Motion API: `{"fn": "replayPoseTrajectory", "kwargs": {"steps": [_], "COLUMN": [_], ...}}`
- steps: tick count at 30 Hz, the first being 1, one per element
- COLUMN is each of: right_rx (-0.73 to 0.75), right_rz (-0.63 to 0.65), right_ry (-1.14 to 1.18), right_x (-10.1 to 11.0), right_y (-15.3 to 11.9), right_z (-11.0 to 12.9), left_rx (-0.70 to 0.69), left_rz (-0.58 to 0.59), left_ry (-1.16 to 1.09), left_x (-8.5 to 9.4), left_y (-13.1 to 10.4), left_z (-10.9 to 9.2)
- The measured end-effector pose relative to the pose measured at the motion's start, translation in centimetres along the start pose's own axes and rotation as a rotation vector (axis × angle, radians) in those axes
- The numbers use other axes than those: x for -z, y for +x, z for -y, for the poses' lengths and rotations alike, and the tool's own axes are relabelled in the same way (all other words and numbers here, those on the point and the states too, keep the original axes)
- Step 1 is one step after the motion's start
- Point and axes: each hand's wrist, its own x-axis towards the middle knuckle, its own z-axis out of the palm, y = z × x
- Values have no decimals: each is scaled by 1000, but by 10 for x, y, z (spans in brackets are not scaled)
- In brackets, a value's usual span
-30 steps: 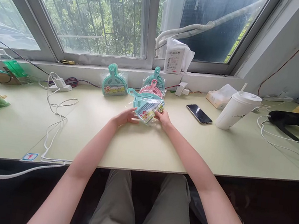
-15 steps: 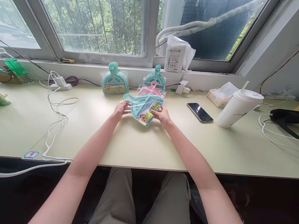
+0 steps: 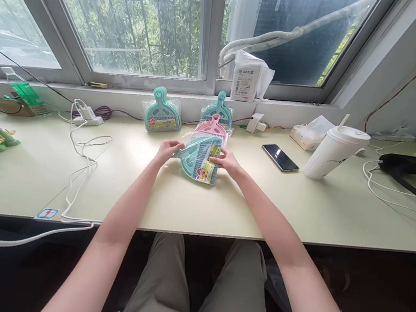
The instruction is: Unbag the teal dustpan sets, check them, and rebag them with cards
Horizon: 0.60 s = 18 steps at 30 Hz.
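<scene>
A teal dustpan and brush set (image 3: pixel 190 164) in clear plastic wrap, with a colourful label, is held sideways over the table, its handle to the left. My left hand (image 3: pixel 167 151) pinches the handle end and covers most of it. At the wide brush end, my right hand (image 3: pixel 230 163) grips the edge, fingers over the label. Just behind lies a pink dustpan set (image 3: pixel 212 128). Farther back, another teal dustpan set (image 3: pixel 219 110) leans by the sill, and a further teal dustpan set (image 3: pixel 163 116) stands to its left.
A phone (image 3: pixel 280 157), a lidded white cup (image 3: pixel 330 155) and a tissue pack (image 3: pixel 310 132) are on the right. White cables (image 3: pixel 85 159) trail over the table's left side, near a green bottle (image 3: pixel 27 93). A wrapped paper pack (image 3: pixel 246 81) sits on the sill.
The held teal set has turned counterclockwise, its handle swinging down to point left and its brush edge now nearly upright. My left hand has closed over the handle.
</scene>
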Motion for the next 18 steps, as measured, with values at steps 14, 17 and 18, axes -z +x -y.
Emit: {"fn": "replayPoseTrajectory", "kwargs": {"steps": [14, 17, 18], "right_rx": [67, 82, 91], "right_rz": [-450, -433, -421], "right_ry": [280, 294, 298], "right_x": [35, 30, 27], "right_y": [10, 9, 8], "right_z": [3, 2, 2], "left_rx": [376, 191, 97], "left_rz": [-786, -820, -754], "left_ry": [495, 587, 535], "left_x": [64, 46, 33], "left_y": [-12, -18, -18], "left_z": [20, -1, -10]}}
